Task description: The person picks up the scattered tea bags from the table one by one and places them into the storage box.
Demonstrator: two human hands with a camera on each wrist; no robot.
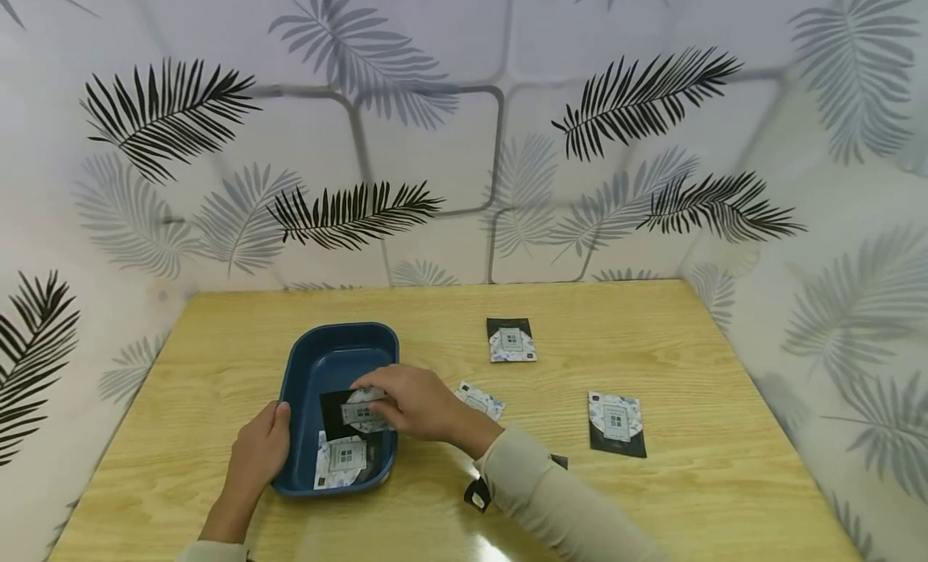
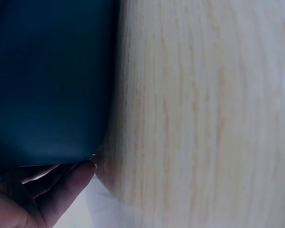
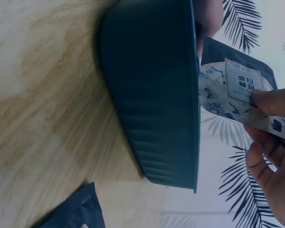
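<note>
A dark blue plastic basin (image 1: 310, 361) stands on the left half of the table. My left hand (image 1: 261, 445) grips its left side, thumb at the rim and fingers against the outer wall (image 2: 47, 95). Between thumb and fingers, my right hand (image 1: 420, 402) pinches a black-and-white tea sachet (image 3: 242, 88) by its floral end. The sachet, printed with "WHITE TEA", is held over the basin's right part, its dark end pointing inward. Below it, another tea sachet (image 1: 341, 459) lies flat on the basin floor, partly covered in the head view.
On the wooden table (image 1: 674, 345) lie more sachets: one at the back (image 1: 511, 341), one on the right (image 1: 616, 425), one behind my right wrist (image 1: 482, 399). Dark packet edges (image 1: 476, 494) show beside my right sleeve. A leaf-patterned covering (image 1: 435, 159) rises behind.
</note>
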